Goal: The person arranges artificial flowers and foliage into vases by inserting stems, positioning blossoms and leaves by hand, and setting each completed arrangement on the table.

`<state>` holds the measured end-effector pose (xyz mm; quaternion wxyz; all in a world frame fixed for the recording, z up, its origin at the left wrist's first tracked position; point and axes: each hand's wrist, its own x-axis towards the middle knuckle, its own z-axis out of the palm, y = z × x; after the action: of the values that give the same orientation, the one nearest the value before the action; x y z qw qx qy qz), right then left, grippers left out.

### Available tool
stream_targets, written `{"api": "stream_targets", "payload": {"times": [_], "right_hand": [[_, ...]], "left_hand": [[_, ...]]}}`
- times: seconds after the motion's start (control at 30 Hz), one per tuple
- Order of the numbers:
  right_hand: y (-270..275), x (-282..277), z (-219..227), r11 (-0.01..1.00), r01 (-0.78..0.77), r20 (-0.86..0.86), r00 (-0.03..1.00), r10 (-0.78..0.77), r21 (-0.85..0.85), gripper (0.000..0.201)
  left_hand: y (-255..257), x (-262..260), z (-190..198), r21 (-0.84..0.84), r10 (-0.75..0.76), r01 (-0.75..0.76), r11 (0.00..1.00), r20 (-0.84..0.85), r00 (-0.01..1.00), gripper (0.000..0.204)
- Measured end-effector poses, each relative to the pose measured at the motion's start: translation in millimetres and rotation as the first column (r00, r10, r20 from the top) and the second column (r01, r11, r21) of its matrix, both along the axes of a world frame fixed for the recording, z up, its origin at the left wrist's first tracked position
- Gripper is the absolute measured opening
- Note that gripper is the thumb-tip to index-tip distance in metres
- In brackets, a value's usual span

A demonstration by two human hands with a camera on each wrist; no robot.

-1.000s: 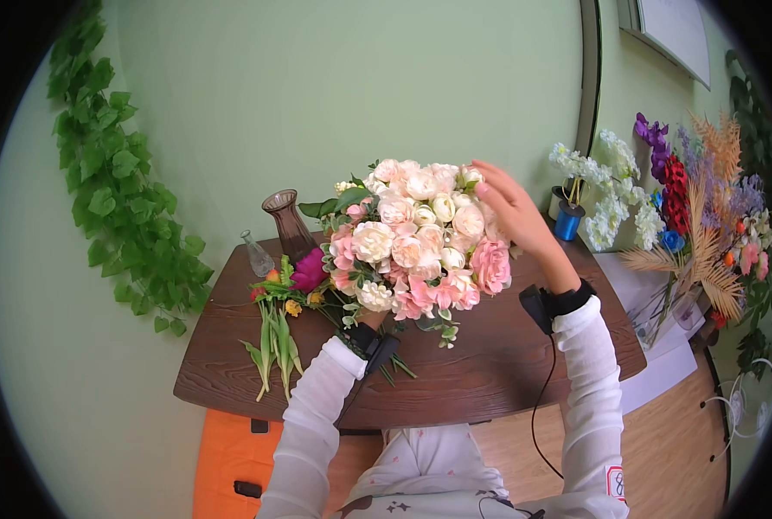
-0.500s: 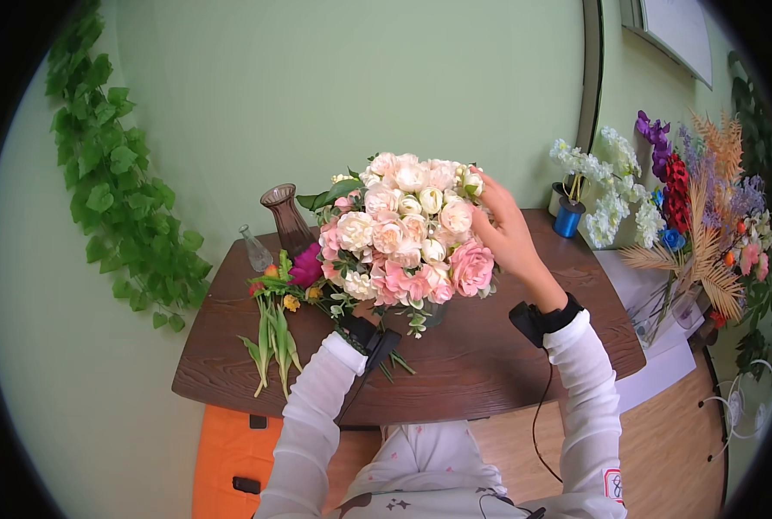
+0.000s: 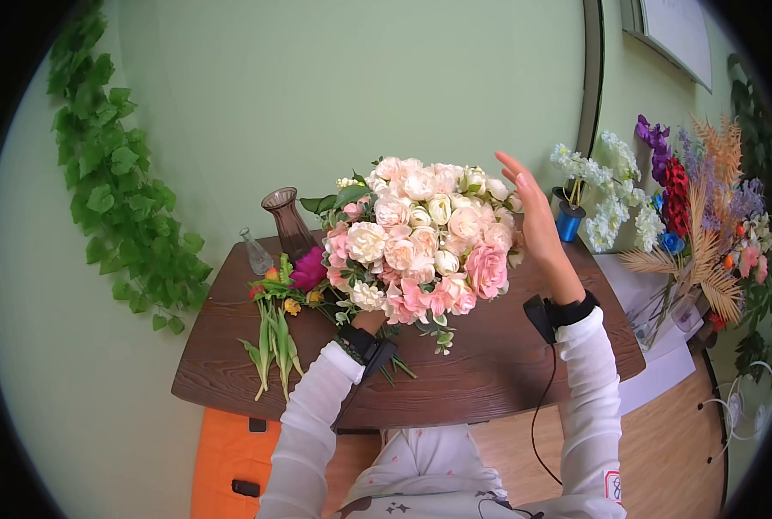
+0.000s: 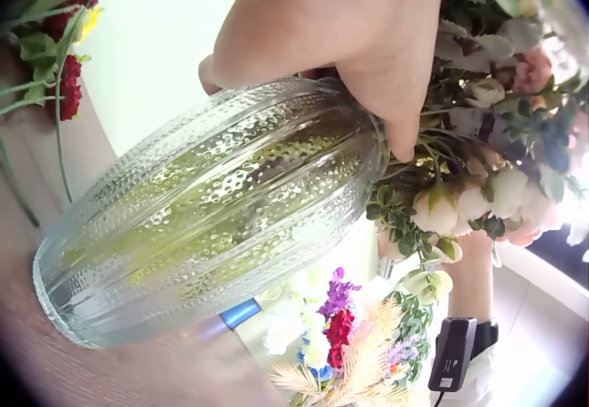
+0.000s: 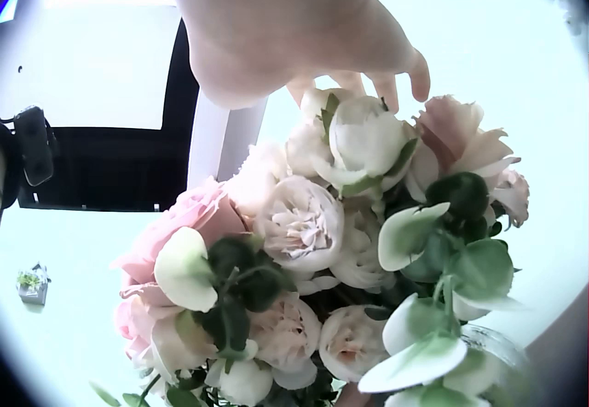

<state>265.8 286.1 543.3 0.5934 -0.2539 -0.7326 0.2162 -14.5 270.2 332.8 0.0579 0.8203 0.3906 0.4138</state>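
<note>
A full bouquet [image 3: 429, 238] of white, cream and pink roses with green sprigs stands in a clear ribbed, dimpled glass vase [image 4: 221, 214]. In the left wrist view, my left hand [image 4: 331, 20] grips this vase round its neck, just beneath the blooms. From the head view, flowers cover most of that hand. My right hand [image 3: 539, 221] is raised at the bouquet's right side, fingers extended, holding nothing. The right wrist view has its fingertips [image 5: 419, 80] right beside a white bud [image 5: 363, 135] at the bouquet's edge.
Left on the brown table [image 3: 481, 372] stand a brownish glass vase [image 3: 289, 221] and a small clear bottle [image 3: 256, 255]. Near them lie loose stems [image 3: 275, 346] and a magenta flower [image 3: 309, 269]. A blue pot [image 3: 568, 221] and mixed flowers [image 3: 675, 199] are at right.
The bouquet swayed left while my right hand was against its edge, then came back right. My right hand has since drawn outward and its fingers have straightened. My left hand stays low at the vase.
</note>
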Motion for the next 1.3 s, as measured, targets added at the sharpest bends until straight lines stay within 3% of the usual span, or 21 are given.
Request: {"api": "stream_targets", "payload": {"times": [0.17, 0.2, 0.27, 0.33, 0.47, 0.53, 0.7, 0.8, 0.83, 0.9, 1.0, 1.13, 1.3], "right_hand": [[-0.1, -4.0, 15.9, 0.999, -0.034, 0.072, 0.997, 0.036, -0.029, 0.044], [-2.0, -7.4, 20.0, 1.0, -0.028, 0.115, 0.993, 0.028, 0.003, 0.043], [-5.9, -12.3, 23.6, 0.999, -0.024, 0.158, 0.987, 0.018, 0.037, 0.041], [-10.1, -14.8, 23.2, 0.997, -0.035, 0.366, 0.931, 0.009, 0.063, 0.038], [-11.7, -13.9, 24.5, 0.997, -0.021, 0.368, 0.93, -0.007, 0.072, 0.039], [-12.6, -10.8, 36.7, 0.98, -0.151, 0.258, 0.949, 0.179, -0.127, 0.04], [9.8, -13.0, 70.3, 0.996, -0.046, 0.379, 0.922, 0.074, -0.082, 0.041], [20.1, -16.1, 83.4, 0.981, -0.067, 0.595, 0.787, 0.164, -0.182, 0.039], [21.1, -20.1, 86.9, 0.982, -0.062, 0.596, 0.788, 0.157, -0.176, 0.039], [24.3, -27.4, 91.2, 0.967, -0.086, 0.748, 0.619, 0.24, -0.24, 0.036], [33.5, -39.1, 88.0, 0.98, -0.079, 0.803, 0.563, 0.196, -0.184, 0.031], [34.5, -45.1, 85.7, 0.977, -0.084, 0.776, 0.595, 0.209, -0.198, 0.023], [35.2, -46.7, 79.9, 0.994, -0.089, 0.728, 0.677, 0.111, -0.07, 0.013]], "left_hand": [[17.2, 11.7, 2.9, -0.004, 0.01, -0.01, 1.0, -0.002, 1.0, 0.036], [-2.2, 1.3, -10.2, -0.005, 0.013, -0.013, 1.0, -0.003, 1.0, 0.036], [10.8, 10.4, -3.0, -0.006, 0.017, -0.017, 1.0, -0.004, 1.0, 0.036], [30.4, 24.3, 13.6, -0.004, 0.021, -0.021, 1.0, -0.003, 1.0, 0.037], [21.1, 16.4, 3.6, 0.004, 0.023, -0.023, 1.0, -0.003, 1.0, 0.037], [22.1, 13.9, 4.4, 0.01, 0.024, -0.024, 1.0, -0.007, 1.0, 0.037], [17.9, 8.8, -1.5, 0.041, 0.022, -0.022, 0.999, -0.014, 1.0, 0.037], [25.2, 8.5, -1.9, 0.065, 0.008, -0.007, 0.998, -0.019, 1.0, 0.037], [25.7, 9.3, -4.4, 0.07, 0.005, -0.003, 0.998, -0.019, 1.0, 0.037], [25.3, 5.1, -6.5, 0.073, 0.002, 0.0, 0.997, -0.021, 1.0, 0.037], [27.9, 3.1, -8.1, 0.065, 0.0, 0.002, 0.998, -0.023, 1.0, 0.037], [25.4, 0.5, -15.5, 0.047, -0.001, 0.002, 0.999, -0.021, 1.0, 0.037], [27.5, 7.3, -17.0, 0.029, -0.003, 0.003, 1.0, -0.013, 1.0, 0.037]]}}
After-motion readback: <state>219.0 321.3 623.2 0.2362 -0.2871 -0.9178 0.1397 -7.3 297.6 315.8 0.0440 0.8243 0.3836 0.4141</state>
